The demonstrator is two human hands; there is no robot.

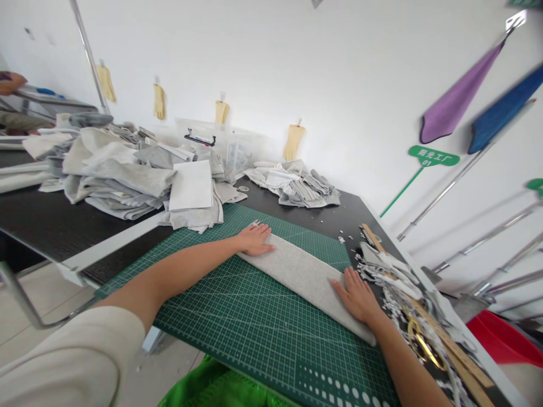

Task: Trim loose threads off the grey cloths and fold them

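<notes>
A long strip of light grey fabric (303, 278), seemingly folded, lies slantwise across the green cutting mat (237, 316). My left hand (255, 239) rests flat on its far left end, fingers stretched out. Near the strip's right end, my right hand (356, 295) presses down with its palm, fingers spread a little. Neither hand grips anything. A small pale tip sticks out just beyond my left fingers, too small to name.
Heaped grey and white fabric (123, 169) covers the table's left side, with a smaller pile (297, 183) at the back. Gold-handled scissors (424, 345), wooden rulers (449, 345) and scraps lie along the right edge. A clear plastic bin (237, 150) stands against the wall.
</notes>
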